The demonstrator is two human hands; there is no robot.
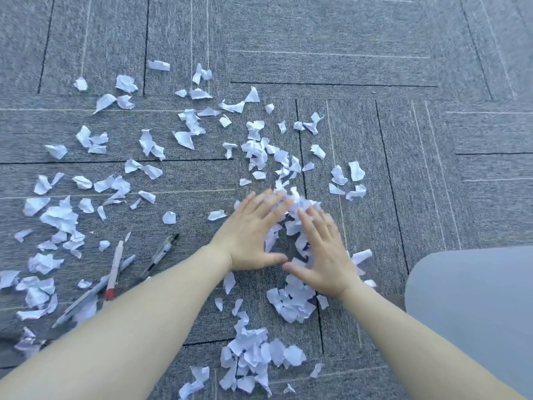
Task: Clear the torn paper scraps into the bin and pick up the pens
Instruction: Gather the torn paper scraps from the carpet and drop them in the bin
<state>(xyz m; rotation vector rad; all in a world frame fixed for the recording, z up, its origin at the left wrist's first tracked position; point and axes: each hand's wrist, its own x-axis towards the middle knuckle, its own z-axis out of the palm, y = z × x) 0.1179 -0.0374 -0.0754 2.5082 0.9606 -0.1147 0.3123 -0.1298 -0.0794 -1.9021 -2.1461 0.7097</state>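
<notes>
- Step: left hand (251,235) and right hand (323,255), fingers spread flat, corral paper scraps (291,223) at frame centre.
- Next: likely draw them together; pens (115,269) wait lower left.

Bare forearms, no sleeves; pale grey trousers (473,307) cover one knee.

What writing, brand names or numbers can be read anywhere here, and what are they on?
None can be read.
Paper scraps: faint marks on a few, too blurred to read.
Red-tipped pen: no legible print.
Clear pen with black tip: dark band on the barrel, too small to read.
Carpet: only lines, no text.
</notes>
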